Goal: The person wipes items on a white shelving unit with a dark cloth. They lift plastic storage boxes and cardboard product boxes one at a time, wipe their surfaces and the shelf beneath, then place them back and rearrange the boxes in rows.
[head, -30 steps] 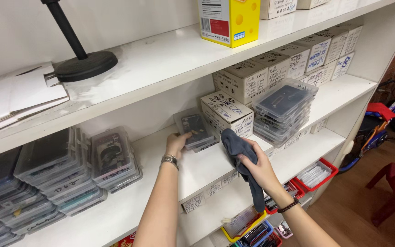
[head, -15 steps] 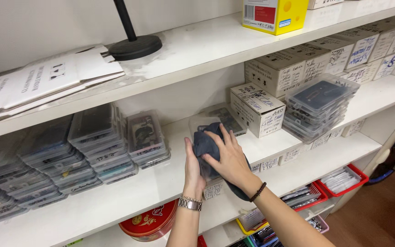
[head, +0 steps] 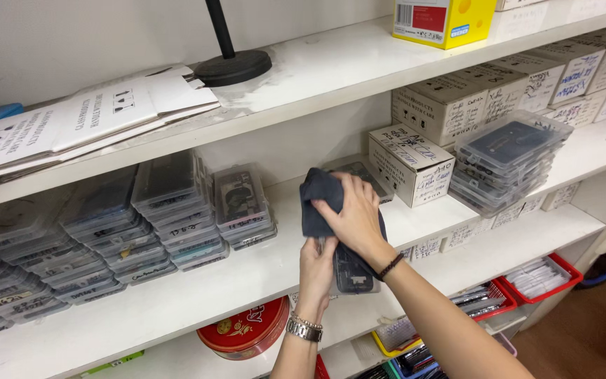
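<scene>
My left hand [head: 317, 270] holds a clear flat plastic case [head: 353, 272] upright in front of the middle shelf [head: 198, 295]; a metal watch sits on that wrist. My right hand [head: 351, 214] presses a dark grey cloth [head: 317, 200] against the top of the case, covering most of it. A dark bracelet is on the right wrist. Both hands are close together, just in front of a gap on the shelf between a short stack of clear cases [head: 241, 207] and a white cardboard box [head: 409, 165].
Stacks of clear cases [head: 106, 231] fill the shelf's left side, another stack [head: 510, 161] stands at right beside white boxes [head: 450, 105]. The upper shelf holds papers [head: 85, 119], a black stand base [head: 233, 68] and a yellow box [head: 443, 20]. Below sit a red tin [head: 243, 330] and red trays [head: 541, 277].
My left hand lifted a clear case off the shelf and brought it toward me. My right hand moved the cloth up onto the case. The view shifted left.
</scene>
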Available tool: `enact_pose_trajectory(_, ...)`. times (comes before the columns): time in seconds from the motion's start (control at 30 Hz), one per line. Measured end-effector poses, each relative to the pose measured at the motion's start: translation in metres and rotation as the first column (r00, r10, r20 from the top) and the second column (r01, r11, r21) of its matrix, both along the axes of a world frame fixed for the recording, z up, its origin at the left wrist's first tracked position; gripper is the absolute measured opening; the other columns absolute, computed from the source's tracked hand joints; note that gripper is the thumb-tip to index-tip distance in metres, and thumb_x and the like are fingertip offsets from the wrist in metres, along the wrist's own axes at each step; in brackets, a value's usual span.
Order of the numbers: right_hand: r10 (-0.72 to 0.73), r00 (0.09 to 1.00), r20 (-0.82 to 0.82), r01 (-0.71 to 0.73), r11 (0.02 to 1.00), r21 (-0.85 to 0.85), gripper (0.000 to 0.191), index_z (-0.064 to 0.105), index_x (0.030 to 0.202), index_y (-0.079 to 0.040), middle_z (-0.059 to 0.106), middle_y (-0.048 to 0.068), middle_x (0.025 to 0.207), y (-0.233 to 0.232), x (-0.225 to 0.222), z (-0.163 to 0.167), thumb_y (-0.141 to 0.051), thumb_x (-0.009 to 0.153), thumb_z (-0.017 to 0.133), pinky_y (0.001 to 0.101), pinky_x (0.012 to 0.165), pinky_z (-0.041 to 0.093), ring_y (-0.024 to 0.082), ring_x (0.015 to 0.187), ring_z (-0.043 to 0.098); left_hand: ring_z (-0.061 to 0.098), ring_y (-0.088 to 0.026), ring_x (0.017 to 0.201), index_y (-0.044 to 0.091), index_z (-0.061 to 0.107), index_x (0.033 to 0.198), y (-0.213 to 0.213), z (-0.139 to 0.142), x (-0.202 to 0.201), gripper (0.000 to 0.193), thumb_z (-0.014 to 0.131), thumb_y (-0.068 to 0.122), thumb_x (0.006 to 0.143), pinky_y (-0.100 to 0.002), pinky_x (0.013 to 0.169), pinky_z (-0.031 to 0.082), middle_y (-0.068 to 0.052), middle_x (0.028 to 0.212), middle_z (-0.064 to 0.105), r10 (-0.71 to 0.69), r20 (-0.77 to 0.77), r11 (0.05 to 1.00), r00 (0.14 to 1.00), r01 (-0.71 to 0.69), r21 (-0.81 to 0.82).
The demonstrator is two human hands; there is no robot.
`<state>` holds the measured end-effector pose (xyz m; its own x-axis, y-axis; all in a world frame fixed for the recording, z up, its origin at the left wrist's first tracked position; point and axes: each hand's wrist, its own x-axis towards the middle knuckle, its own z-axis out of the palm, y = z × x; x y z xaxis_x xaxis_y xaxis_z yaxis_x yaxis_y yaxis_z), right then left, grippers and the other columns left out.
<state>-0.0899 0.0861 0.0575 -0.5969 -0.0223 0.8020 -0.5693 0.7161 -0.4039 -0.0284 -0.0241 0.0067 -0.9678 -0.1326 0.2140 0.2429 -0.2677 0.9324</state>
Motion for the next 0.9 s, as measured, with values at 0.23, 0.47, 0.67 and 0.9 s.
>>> enact_pose_trajectory(0.23, 0.543, 0.762, 0.353, -0.104, 0.64, -0.761, 0.056, 0.06, 0.129, -0.009, 0.073, 0.011, 0.105, 0.055, -0.057, -0.011, -0.051, 0.092, 0.068, 0.0387, 0.076, 0.058, 0.025, 0.089, 0.07, 0.066, -0.015, 0.107, -0.004, 0.057, 0.137, -0.014, -0.003, 0.013, 0.052, 0.062, 0.031, 0.099, -0.026, 0.09, 0.053, -0.015, 0.123, 0.069, -0.128, 0.175, 0.992, 0.976, 0.125, 0.031)
enact_pose_trajectory(0.47, 0.961, 0.221, -0.166, 0.14, -0.2, -0.97, 0.057, 0.074, 0.11, -0.002, 0.077, 0.013, 0.097, 0.038, -0.032, -0.047, -0.055, 0.097, 0.058, 0.0316, 0.069, 0.059, 0.02, 0.074, 0.075, 0.063, -0.025, 0.127, 0.005, 0.027, 0.155, -0.014, 0.006, -0.022, 0.079, 0.058, 0.043, 0.094, -0.034, 0.1, 0.055, -0.018, 0.143, 0.055, 0.001, 0.256, 0.997, 0.967, -0.022, 0.08)
enact_pose_trajectory(0.67, 0.977, 0.213, 0.027, 0.203, -0.017, -0.979, 0.047, 0.067, 0.124, 0.0, 0.076, 0.011, 0.11, 0.029, 0.031, -0.035, -0.036, 0.095, 0.065, 0.0328, 0.083, 0.06, 0.02, 0.09, 0.073, 0.047, -0.022, 0.14, -0.008, 0.03, 0.153, -0.04, -0.003, -0.055, 0.081, 0.062, 0.044, 0.1, -0.033, 0.11, 0.041, -0.017, 0.158, 0.038, 0.189, 0.15, 0.982, 0.971, -0.184, -0.045)
enact_pose_trajectory(0.9, 0.591, 0.758, 0.276, -0.283, 0.679, -0.677, 0.068, 0.044, 0.139, -0.007, 0.065, 0.013, 0.122, 0.021, 0.086, -0.013, -0.021, 0.081, 0.077, 0.0396, 0.089, 0.055, 0.028, 0.111, 0.065, 0.065, -0.033, 0.105, -0.015, 0.051, 0.134, -0.041, -0.007, -0.063, 0.063, 0.058, 0.039, 0.102, -0.043, 0.083, 0.056, -0.028, 0.122, 0.064, 0.115, 0.29, 0.973, 0.95, -0.167, 0.16)
